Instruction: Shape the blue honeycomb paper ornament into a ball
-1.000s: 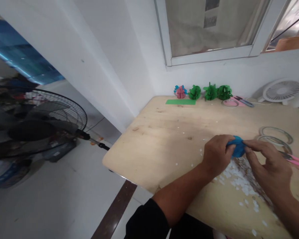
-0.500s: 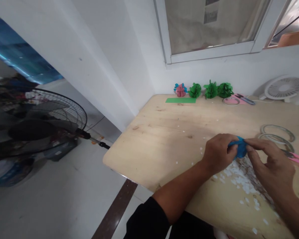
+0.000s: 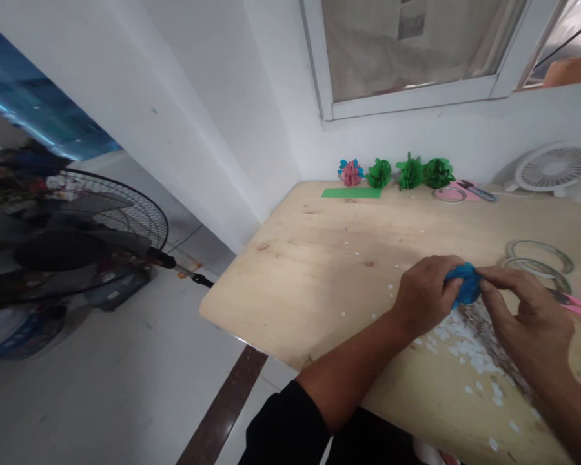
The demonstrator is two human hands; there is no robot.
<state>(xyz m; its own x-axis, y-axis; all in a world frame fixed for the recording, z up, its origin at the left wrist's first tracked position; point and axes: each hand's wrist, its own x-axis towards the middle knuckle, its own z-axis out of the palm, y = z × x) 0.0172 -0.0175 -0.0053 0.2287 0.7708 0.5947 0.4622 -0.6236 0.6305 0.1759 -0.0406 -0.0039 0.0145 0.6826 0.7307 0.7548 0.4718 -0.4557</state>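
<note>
Two hands (image 3: 426,290) (image 3: 532,320) above scrap-strewn wooden table (image 3: 290,278); black fan (image 3: 61,250) alongside.

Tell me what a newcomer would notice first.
First, the bright blue piece in the left hand and right hand, near scattered white scraps. Then three green ruffled pieces and a pink-and-blue one along the back of the table, and the black fan at far left.

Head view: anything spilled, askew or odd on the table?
Yes: small white scraps lie strewn across the table, thickest beside the right hand, with a few strays farther left. They look odd because they lie loose, uncontained.
</note>
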